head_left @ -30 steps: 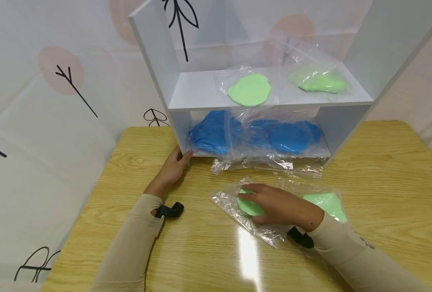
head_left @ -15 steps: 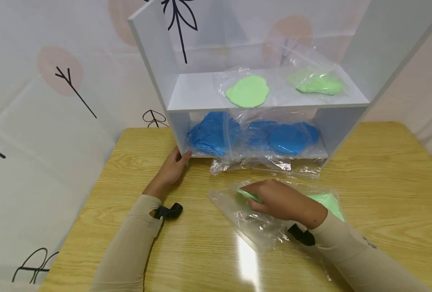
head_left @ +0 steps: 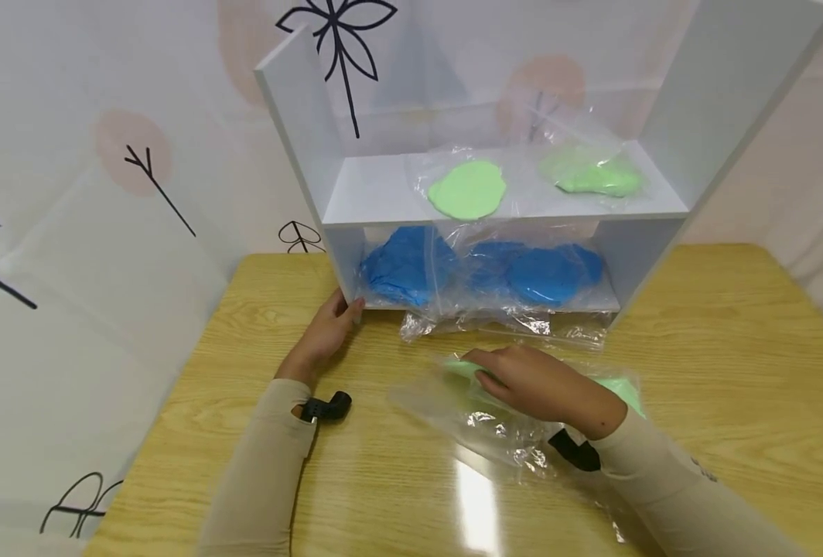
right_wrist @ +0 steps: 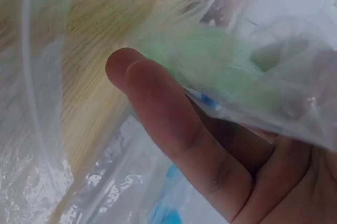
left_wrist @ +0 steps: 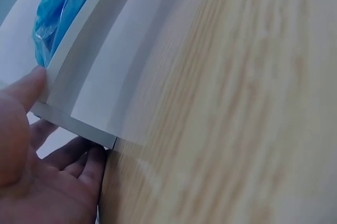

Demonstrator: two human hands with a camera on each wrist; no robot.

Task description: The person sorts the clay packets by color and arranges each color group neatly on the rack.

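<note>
At the lower left corner of a white two-tier shelf, my left hand grips the side panel. In the left wrist view, the thumb lies on the panel's front edge and the fingers curl behind it. My right hand pinches a clear zip bag holding a flat light-green lump of soft, clay-like material. The thumb presses against that lump's bag in the right wrist view, where the green shows through the plastic. Part of the bag hangs tilted over the table.
Another bagged green piece lies on the table, partly behind the right wrist. Two bagged green lumps rest on the upper tier. Bagged blue lumps fill the lower tier, their plastic hanging over its front edge. A patterned cloth hangs behind.
My right hand has closed on the green lump's bag and raised its far side off the table. My left hand keeps its grip on the shelf. The head view has tipped up slightly.
</note>
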